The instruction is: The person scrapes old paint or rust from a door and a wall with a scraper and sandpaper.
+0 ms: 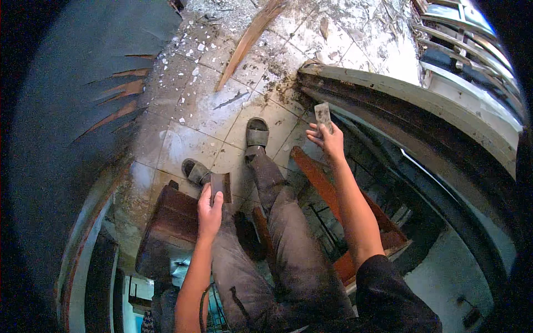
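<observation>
My left hand (209, 217) is closed on a flat, dark brown rectangular piece (221, 186), with the thumb across its face. It is held above my left leg, near the sandal. My right hand (333, 142) reaches farther forward and pinches a pale grey, stained rectangular block (322, 114). That block stands up out of the fingers, close to the edge of a long dark wooden frame (361, 97). I cannot make out what either piece is made of.
Dirty floor tiles (191, 141) carry white chips, dirt and a long wood splinter (250, 41). A reddish-brown wooden board (316, 180) leans beside my right leg. A dark brown box-like piece (172, 216) stands at left. Torn dark sheeting (72, 83) lines the left side. Pale slats (461, 50) show far right.
</observation>
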{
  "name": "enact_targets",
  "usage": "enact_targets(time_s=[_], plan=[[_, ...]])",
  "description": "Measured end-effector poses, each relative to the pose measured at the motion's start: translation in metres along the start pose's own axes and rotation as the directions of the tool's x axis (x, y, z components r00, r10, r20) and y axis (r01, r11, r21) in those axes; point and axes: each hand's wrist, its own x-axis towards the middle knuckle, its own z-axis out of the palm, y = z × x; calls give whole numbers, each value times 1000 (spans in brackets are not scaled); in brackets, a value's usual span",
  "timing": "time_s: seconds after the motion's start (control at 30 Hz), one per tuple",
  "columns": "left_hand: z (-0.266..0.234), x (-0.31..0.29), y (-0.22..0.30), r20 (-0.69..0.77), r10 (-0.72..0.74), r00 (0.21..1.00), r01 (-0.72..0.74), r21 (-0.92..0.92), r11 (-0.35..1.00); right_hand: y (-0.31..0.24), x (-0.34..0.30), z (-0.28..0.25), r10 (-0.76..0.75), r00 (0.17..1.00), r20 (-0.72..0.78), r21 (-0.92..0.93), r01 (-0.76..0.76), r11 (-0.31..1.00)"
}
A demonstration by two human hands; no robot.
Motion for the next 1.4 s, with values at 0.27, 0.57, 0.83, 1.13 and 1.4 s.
enact_targets(time_s=[0.27,0.57,0.83,1.13,1.4], plan=[[8,4,-1,35,-23,999,23,3,1000,-22,34,-11,-278,888,-365,-359,141,923],[11,4,-3,7,5,1000,-6,136,991,-12,76,-27,-451,746,-489,-591,96,801],[6,3,8,27,37,999,-40,125,991,-17,77,-18,-389,729,-563,-540,31,841],[-9,-4,3,42,54,998,-59,119,991,-2,93,-23,-408,700,-586,-555,20,831],[-8,-12,0,55,104,993,-109,104,989,6,107,-65,-456,762,-460,-521,184,833]])
